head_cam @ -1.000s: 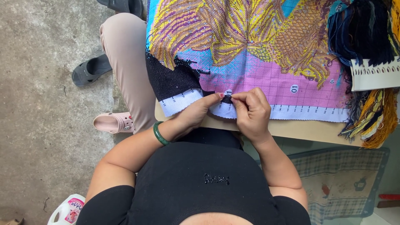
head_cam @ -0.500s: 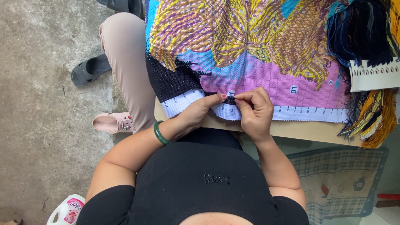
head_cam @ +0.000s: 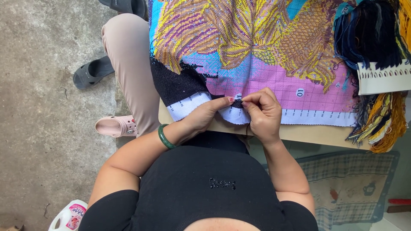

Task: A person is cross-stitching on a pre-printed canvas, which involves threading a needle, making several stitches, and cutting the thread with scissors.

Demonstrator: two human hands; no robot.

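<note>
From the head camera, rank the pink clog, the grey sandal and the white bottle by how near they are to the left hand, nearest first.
From the left hand:
1. Pink clog, just to its left on the floor.
2. Grey sandal, farther left and up.
3. White bottle, at the bottom left corner.

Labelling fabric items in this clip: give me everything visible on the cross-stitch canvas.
The cross-stitch canvas is a gridded cloth, mostly filled with stitched colour: yellow, orange and purple leaf-like shapes, turquoise patches, a black area at lower left and a pink squared zone still unstitched. Its near edge is a white band with ruler-like tick marks. It lies flat over a pale board, running out of frame at the top. The left hand and right hand pinch that near edge together. Bundled threads lie at its right side.
</note>
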